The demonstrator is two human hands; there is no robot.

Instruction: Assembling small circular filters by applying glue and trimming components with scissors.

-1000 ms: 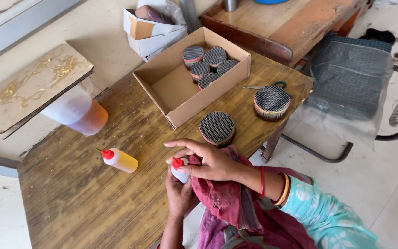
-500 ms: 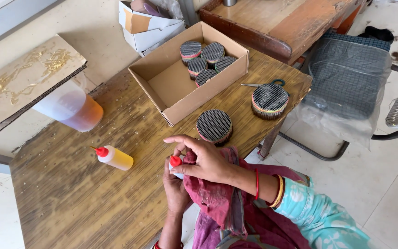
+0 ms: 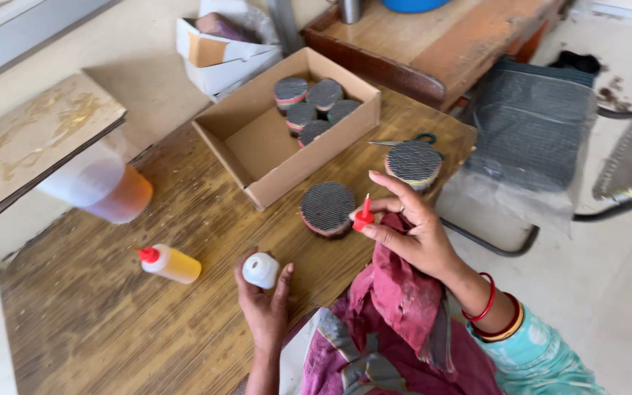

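**Cap off, bottle in hand at the wooden table**

The person's left hand (image 3: 263, 296) grasps a small white bottle (image 3: 260, 270) near the near edge of the wooden table (image 3: 111, 329), fingers curled around it from below, its open top turned toward the camera. The right hand (image 3: 412, 230) pinches a red nozzle cap (image 3: 363, 214) between thumb and fingertips, holding it up, well apart from the bottle and to its right. Red bangles sit on that wrist, and a maroon cloth (image 3: 404, 300) lies under the hand, across the lap.

Just left of the cap, a round disc with a dark ribbed top (image 3: 327, 208) lies flat on the table. A second disc (image 3: 414, 162) lies farther off to the right, beside a pair of scissors (image 3: 404, 140) at the far edge.

An open cardboard box (image 3: 265, 146) stands at the far middle of the table, with several more discs (image 3: 309, 110) gathered in its far corner. To the left of the left hand, a yellow squeeze bottle with a red tip (image 3: 172, 263) lies on its side. Beyond it, at the table's left edge, stands a translucent container of orange liquid (image 3: 107, 192), partly covered by a stained board (image 3: 31, 146).
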